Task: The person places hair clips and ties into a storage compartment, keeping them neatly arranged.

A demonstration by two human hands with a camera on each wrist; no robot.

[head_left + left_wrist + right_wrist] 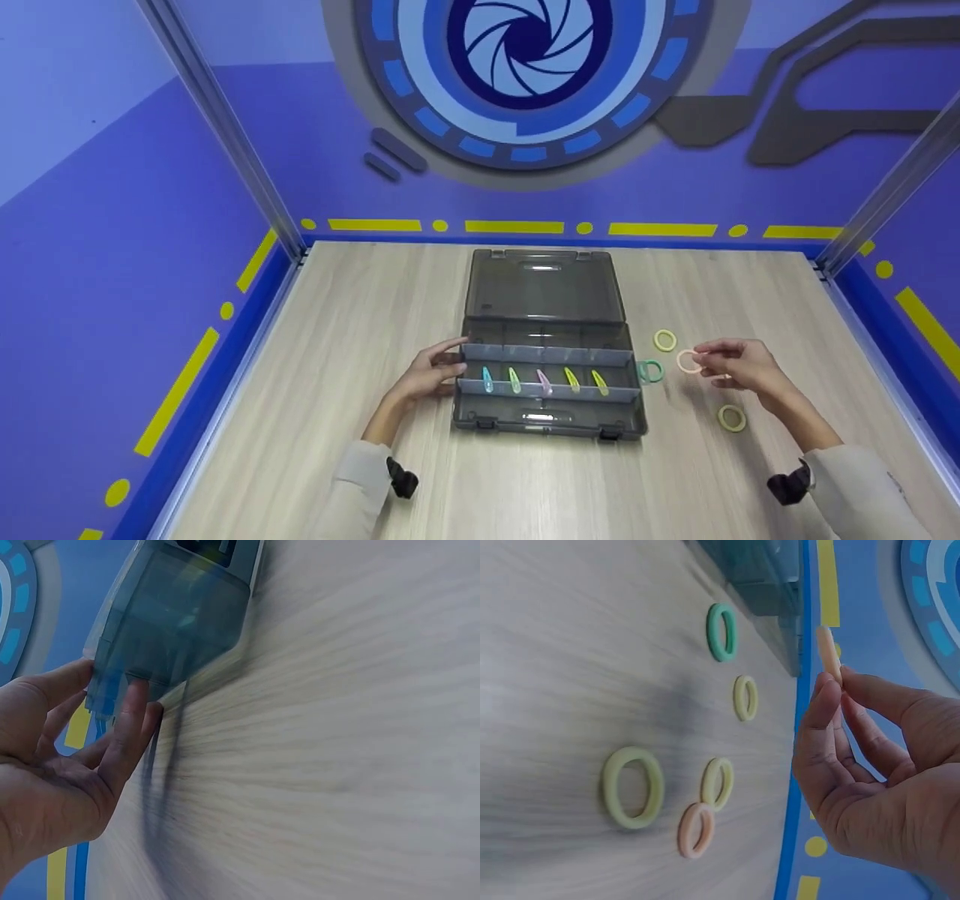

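A pale peach-pink hair tie (828, 654) is pinched between the thumb and fingertips of my right hand (739, 364), lifted above the table to the right of a smoky translucent organizer box (547, 416). Fingertips of my left hand (427, 371) touch the box's left side, the fingers spread rather than wrapped round it. Several snap hair clips (544, 383) in blue, green, pink and yellow stand in a row in the box's middle compartment. On the table lie a green hair tie (712, 631), two pale yellow ones (737, 697), a yellow-green one (610, 787) and a pink one (685, 831).
The box's lid (544, 289) lies opened back toward the rear wall (525, 202). Pale wood-grain table (360, 300) surrounds the box, with blue-purple panels (150, 322) along the sides. Dividers (547, 354) split the box lengthwise.
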